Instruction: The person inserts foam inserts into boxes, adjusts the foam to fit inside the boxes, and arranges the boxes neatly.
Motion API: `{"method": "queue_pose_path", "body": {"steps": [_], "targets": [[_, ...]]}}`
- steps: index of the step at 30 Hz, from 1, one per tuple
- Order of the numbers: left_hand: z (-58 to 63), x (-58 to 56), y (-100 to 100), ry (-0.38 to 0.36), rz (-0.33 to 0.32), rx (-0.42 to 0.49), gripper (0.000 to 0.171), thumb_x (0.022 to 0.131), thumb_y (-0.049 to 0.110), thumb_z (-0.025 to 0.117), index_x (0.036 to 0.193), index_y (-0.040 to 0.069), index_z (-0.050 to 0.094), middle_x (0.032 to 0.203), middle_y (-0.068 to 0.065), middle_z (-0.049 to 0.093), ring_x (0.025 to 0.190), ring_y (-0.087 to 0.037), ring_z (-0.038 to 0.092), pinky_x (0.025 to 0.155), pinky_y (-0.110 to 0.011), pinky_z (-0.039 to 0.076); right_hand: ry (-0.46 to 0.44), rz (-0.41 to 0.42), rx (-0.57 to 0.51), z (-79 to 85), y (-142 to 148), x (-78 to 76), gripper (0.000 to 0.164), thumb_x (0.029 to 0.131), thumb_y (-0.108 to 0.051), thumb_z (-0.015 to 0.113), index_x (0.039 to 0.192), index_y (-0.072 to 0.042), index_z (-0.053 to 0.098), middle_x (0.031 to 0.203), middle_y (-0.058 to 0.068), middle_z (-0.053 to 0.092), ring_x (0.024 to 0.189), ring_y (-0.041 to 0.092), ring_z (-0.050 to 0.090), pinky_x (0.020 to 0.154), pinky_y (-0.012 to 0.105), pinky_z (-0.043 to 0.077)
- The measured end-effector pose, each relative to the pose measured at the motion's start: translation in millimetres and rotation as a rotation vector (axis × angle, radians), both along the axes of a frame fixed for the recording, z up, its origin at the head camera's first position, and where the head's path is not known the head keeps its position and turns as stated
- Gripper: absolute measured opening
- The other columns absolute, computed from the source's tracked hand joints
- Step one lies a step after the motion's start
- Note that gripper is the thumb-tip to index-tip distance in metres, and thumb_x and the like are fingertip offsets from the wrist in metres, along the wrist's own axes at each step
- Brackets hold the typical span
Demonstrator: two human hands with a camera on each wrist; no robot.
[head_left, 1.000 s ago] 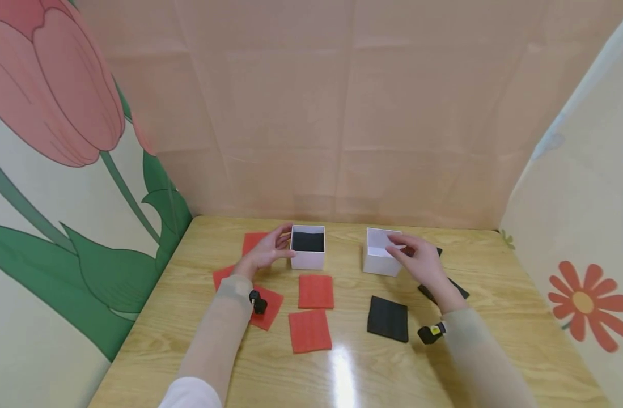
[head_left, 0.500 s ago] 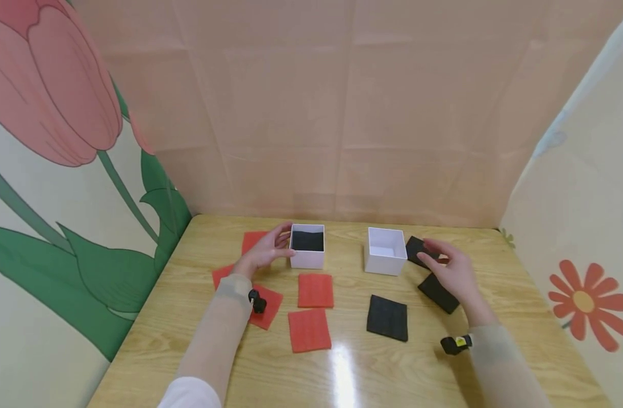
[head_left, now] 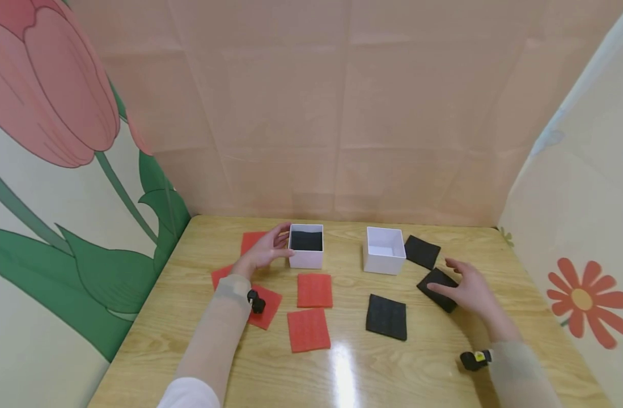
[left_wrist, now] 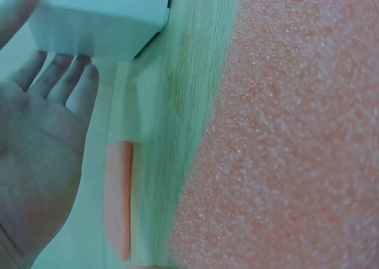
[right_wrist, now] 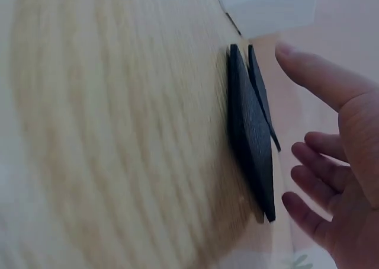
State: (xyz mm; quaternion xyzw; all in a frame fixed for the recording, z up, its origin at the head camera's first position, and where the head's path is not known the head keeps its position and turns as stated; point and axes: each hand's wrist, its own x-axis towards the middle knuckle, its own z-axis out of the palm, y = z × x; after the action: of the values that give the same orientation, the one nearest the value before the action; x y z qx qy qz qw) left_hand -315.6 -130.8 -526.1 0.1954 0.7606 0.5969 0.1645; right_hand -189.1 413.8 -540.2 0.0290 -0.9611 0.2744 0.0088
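My right hand is up over a black square that lies on the desk. The square is a bit to the left of my hand, and underneath it. I think that is the big thing here: how far down and how far left. It looks about as long as it is wide, so I can't pick out a long way. It lies on a slant, with one corner pointing to the back.

My right fingers are a little bent, with my thumb well away from them. They have hold of nothing, and there is a gap down to the square.

Another black square lies just behind, near the white box.

My left hand is much farther away. It rests by the other white box, its fingers loose and reaching along the side.
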Motion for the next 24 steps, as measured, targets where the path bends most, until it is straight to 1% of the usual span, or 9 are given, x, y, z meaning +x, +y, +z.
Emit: {"method": "queue_pose_path", "body": {"steps": [3, 7, 11, 17, 24], "targets": [[-0.3, -0.2, -1, 0.003, -0.004, 0.001, 0.092, 0.095, 0.005, 0.08, 0.168, 0.002, 0.025, 0.171, -0.017, 0.032, 0.157, -0.037, 0.033, 0.127, -0.048, 0.03, -0.023, 0.005, 0.05, -0.4, 2, 6.9, 0.111, 0.085, -0.061, 0.086, 0.153, 0.015, 0.042, 0.149, 0.042, 0.046, 0.132, 0.062, 0.044, 0.105, 0.076, 0.039], [-0.1, 0.5, -1, 0.008, -0.008, -0.009, 0.092, 0.095, 0.006, 0.08, 0.169, 0.004, 0.025, 0.172, -0.016, 0.032, 0.158, -0.036, 0.033, 0.126, -0.047, 0.031, -0.054, 0.011, 0.121, -3.8, 4, 14.0, 0.119, 0.077, -0.067, 0.089, 0.151, 0.016, 0.045, 0.148, 0.045, 0.044, 0.132, 0.065, 0.041, 0.105, 0.078, 0.037], [1.3, 1.5, -1, 0.008, -0.004, -0.009, 0.09, 0.096, 0.005, 0.079, 0.169, 0.004, 0.024, 0.172, -0.016, 0.031, 0.158, -0.035, 0.033, 0.126, -0.046, 0.031, -0.063, 0.004, 0.136, -8.0, 5, 15.8, 0.119, 0.073, -0.069, 0.09, 0.148, 0.014, 0.049, 0.147, 0.046, 0.041, 0.129, 0.066, 0.041, 0.104, 0.079, 0.037], [5.3, 3.2, 0, -0.002, 0.01, -0.015, 0.091, 0.096, 0.006, 0.079, 0.169, 0.004, 0.024, 0.171, -0.014, 0.032, 0.157, -0.034, 0.034, 0.126, -0.044, 0.032, -0.088, 0.002, 0.109, -7.5, 4, 16.5, 0.115, 0.075, -0.067, 0.09, 0.148, 0.012, 0.05, 0.147, 0.045, 0.039, 0.129, 0.065, 0.04, 0.103, 0.078, 0.038], [5.3, 2.0, 0, -0.007, 0.01, -0.015, 0.09, 0.096, 0.006, 0.08, 0.169, 0.007, 0.026, 0.172, -0.015, 0.031, 0.157, -0.034, 0.034, 0.125, -0.044, 0.032, -0.102, 0.013, 0.079, -7.9, 2, 17.4, 0.111, 0.077, -0.061, 0.091, 0.15, 0.009, 0.048, 0.15, 0.044, 0.036, 0.131, 0.064, 0.04, 0.105, 0.079, 0.037]]}}
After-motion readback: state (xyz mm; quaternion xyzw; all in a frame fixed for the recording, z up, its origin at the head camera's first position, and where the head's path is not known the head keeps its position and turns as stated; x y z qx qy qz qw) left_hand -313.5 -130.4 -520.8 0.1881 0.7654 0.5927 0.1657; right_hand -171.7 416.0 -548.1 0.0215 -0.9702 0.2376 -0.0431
